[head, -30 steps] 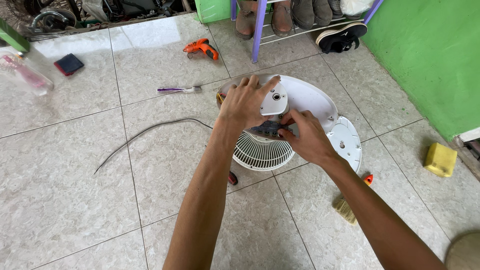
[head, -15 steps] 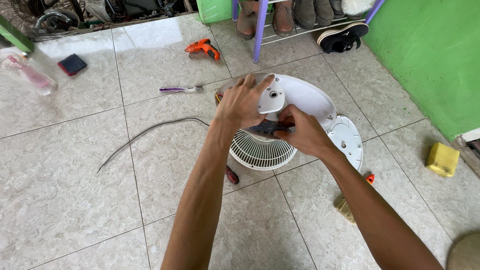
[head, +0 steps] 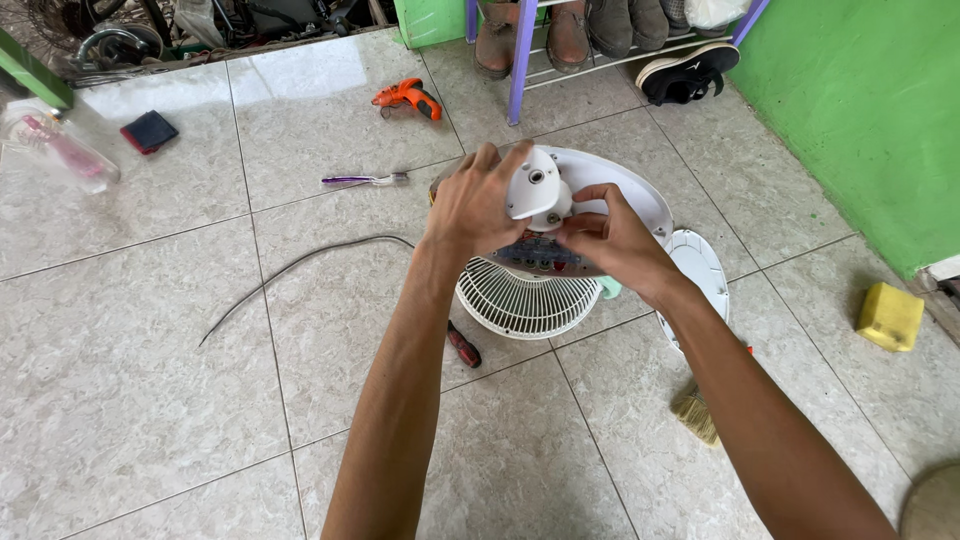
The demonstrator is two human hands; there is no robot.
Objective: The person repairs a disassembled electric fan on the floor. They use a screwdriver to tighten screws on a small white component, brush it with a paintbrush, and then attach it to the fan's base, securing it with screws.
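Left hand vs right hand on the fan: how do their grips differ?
The left hand wraps the white fan body from its left side, fingers curled over the top edge; the right hand sits lower, on the right. The left hand holds the piece broadly, while the right hand pinches with its fingertips near the grey button panel. Both are bare and touch the same fan part, above the white grille.

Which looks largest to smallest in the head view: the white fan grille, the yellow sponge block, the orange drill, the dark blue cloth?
1. White fan grille
2. Yellow sponge block
3. Orange drill and dark blue cloth look alike, and lie farther away, so unranked.
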